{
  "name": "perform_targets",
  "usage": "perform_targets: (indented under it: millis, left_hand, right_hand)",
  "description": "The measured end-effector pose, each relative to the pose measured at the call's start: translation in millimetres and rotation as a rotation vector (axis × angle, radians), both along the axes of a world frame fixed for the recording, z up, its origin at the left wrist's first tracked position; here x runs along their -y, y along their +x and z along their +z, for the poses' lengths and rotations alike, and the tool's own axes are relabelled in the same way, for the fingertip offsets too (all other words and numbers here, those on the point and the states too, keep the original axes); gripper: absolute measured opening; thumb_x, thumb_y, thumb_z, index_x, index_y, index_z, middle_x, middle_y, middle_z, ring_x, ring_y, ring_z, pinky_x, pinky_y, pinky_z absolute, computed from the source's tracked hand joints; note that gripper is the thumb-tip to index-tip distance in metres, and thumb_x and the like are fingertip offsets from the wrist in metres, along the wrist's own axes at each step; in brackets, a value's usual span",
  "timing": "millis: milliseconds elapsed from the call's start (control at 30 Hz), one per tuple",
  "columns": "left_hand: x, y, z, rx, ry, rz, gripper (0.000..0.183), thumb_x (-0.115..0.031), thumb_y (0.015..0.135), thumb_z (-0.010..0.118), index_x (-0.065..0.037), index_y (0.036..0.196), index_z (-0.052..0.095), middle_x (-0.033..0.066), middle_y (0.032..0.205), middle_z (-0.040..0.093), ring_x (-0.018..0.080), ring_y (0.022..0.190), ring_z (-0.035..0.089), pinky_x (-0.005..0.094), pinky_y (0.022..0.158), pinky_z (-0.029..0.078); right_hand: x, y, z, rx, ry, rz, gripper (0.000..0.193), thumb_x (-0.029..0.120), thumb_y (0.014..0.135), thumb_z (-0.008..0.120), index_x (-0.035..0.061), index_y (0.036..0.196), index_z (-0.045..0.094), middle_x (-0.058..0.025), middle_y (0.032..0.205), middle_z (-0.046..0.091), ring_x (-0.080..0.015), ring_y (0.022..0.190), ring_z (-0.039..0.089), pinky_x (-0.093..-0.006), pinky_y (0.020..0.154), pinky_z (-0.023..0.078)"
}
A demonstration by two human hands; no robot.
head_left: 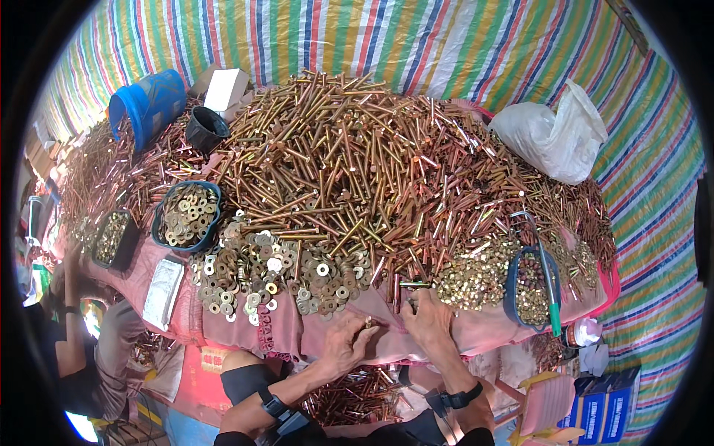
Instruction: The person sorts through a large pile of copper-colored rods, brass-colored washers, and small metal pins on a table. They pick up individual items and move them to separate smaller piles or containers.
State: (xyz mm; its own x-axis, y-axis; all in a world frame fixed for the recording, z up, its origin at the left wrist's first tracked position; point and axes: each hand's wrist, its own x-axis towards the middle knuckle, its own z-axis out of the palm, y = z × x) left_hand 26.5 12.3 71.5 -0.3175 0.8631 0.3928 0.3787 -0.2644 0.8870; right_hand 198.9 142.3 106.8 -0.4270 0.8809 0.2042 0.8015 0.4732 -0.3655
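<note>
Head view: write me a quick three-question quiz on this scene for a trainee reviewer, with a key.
1. True or false: the white sack lies to the left of the bolt heap.
2. What fills the upright blue tub left of centre?
3. Fill in: the hand nearer the loose nuts is the ____ hand.

Key: 1. False; the white sack is right of the bolt heap. 2. Washers. 3. The right hand.

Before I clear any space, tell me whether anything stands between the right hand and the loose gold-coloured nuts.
Nothing visible stands between them: the right hand is at the near left edge of the loose gold-coloured nuts.
</note>
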Motion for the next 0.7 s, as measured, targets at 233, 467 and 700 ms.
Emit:
perform_targets:
  millis: [233,467,700]
  left_hand:
    - [-3,-1,-5,-0.031,0.093,-0.011,0.013,-0.005,0.097,0.073,-0.001,0.11,0.075,0.012,0.082,0.065,0.0269,0.075,0.062,0.0379,0.067,0.051]
    - [0,2,-15,0.008,0.028,-0.002,0.013,-0.003,0.097,0.072,-0.002,0.11,0.074,0.0129,0.086,0.067,0.028,0.078,0.065,0.0389,0.07,0.052]
    - [0,1,-18,-0.028,0.064,-0.012,0.017,-0.002,0.094,0.075,-0.002,0.111,0.073,0.0142,0.087,0.068,0.0319,0.08,0.066,0.0405,0.07,0.053]
  right_hand:
    - [14,0,20,-0.943,-0.887,0.164,0.036,0.014,0.104,0.071,-0.0073,0.131,0.065,-0.0104,0.104,0.074,-0.0139,0.086,0.07,-0.027,0.073,0.056]
    - [30,-12,21,-0.969,-0.89,0.37,0.034,0.009,0.107,0.066,-0.0094,0.136,0.065,-0.0102,0.112,0.073,-0.0139,0.093,0.071,-0.0274,0.079,0.058]
    - [33,-24,33,-0.589,-0.273,0.57,0.031,0.002,0.095,0.074,-0.0019,0.125,0.071,-0.0135,0.109,0.07,-0.022,0.095,0.072,-0.0323,0.079,0.058]
